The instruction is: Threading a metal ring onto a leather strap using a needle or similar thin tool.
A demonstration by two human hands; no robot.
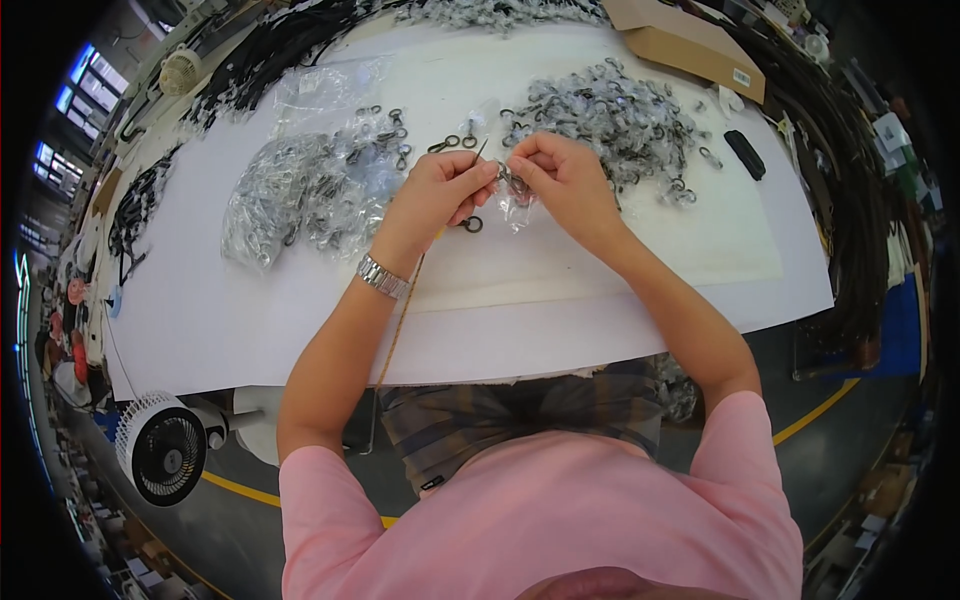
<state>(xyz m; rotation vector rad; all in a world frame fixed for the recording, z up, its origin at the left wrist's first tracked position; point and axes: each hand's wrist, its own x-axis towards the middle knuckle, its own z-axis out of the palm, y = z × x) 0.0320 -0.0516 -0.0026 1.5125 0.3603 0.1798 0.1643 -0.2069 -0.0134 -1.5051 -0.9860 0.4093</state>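
My left hand, a steel watch on its wrist, is closed around a thin pointed metal tool; its tip sticks up past the thumb. From under that hand a yellowish cord runs down to the table's near edge. Close beside it, my right hand pinches a dark metal ring clasp in clear plastic wrap. The wrap dangles below the fingertips. Loose dark metal clasps lie just beyond my hands, and another dark ring lies beneath them.
A clear bag of clasps lies left, a heap of wrapped clasps right. Farther off are a cardboard box, a black case and dark strap bundles. A fan stands by the near left edge.
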